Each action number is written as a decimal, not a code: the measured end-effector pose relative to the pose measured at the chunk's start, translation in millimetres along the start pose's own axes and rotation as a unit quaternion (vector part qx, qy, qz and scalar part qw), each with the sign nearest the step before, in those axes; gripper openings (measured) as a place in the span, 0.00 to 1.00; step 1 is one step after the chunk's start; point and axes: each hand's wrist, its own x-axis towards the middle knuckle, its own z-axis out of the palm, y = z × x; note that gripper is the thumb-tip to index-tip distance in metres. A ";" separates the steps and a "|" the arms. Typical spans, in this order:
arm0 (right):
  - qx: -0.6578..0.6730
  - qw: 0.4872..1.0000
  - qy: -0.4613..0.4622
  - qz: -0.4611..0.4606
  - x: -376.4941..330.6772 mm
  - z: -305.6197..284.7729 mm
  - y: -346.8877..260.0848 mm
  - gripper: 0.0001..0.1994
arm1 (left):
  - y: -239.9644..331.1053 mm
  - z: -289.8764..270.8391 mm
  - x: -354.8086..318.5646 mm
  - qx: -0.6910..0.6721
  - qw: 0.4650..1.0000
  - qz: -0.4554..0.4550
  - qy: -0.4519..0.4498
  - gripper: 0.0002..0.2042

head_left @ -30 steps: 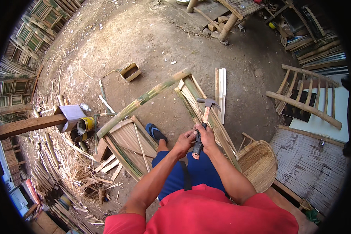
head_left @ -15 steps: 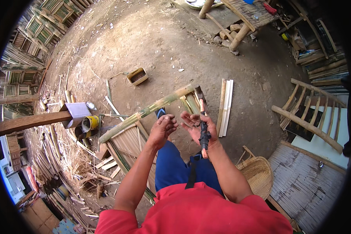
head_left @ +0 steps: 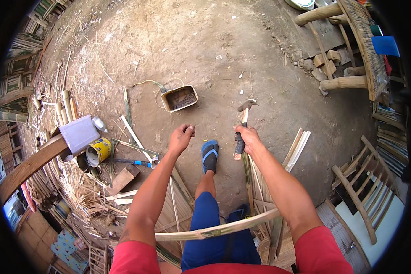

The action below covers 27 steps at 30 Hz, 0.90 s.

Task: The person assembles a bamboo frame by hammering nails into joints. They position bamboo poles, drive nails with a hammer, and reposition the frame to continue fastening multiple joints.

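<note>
My right hand [head_left: 248, 138] grips a hammer [head_left: 245, 119] by its handle, which is wrapped in black tape; the metal head points away from me. To its left, my left hand [head_left: 181, 138] is closed with fingers curled, and whatever it may hold is hidden. Both hands are held out past a bamboo frame, whose pale green pole [head_left: 214, 231] crosses in front of my thighs. Slats of the frame [head_left: 169, 217] show on either side of my legs. Beyond my left hand, an open rectangular container [head_left: 180, 98] with a cord lies on the dirt.
My sandalled foot [head_left: 209, 156] stands forward on the ground. At left are a yellow can [head_left: 98, 151], a pale box [head_left: 79, 133], a wooden beam [head_left: 32, 166] and bamboo scraps. White-edged strips [head_left: 298, 150] lie at right, near a slatted rack [head_left: 365, 192]. A bamboo table [head_left: 358, 41] stands far right.
My view has shifted forward, and the container looks closer. The frame's pole now sits lower, against my legs. My right hand has closed round the hammer handle; my left hand has curled shut.
</note>
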 end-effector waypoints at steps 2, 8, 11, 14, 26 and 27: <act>-0.085 0.993 0.061 -0.049 62.2 13.2 12.1 0.08 | -26.9 -3.7 60.7 0.134 0.989 0.020 0.055 0.14; -0.239 0.950 0.089 -0.179 180.3 29.7 57.0 0.13 | -91.7 -23.4 226.7 0.267 0.935 0.178 0.151 0.13; -0.160 0.976 0.008 -0.148 214.5 34.3 82.5 0.12 | -103.0 -16.0 281.4 0.411 0.900 0.123 0.081 0.17; -0.145 0.981 -0.036 -0.125 233.4 38.8 106.3 0.13 | -113.4 0.9 315.0 0.555 0.831 0.039 0.027 0.23; -0.012 0.994 -0.105 -0.017 202.0 59.6 128.2 0.10 | -121.7 -33.5 308.4 0.456 0.886 0.067 0.057 0.13; -0.018 0.994 -0.108 -0.003 197.0 60.0 121.2 0.10 | -114.9 -36.7 301.5 0.429 0.899 0.065 0.055 0.13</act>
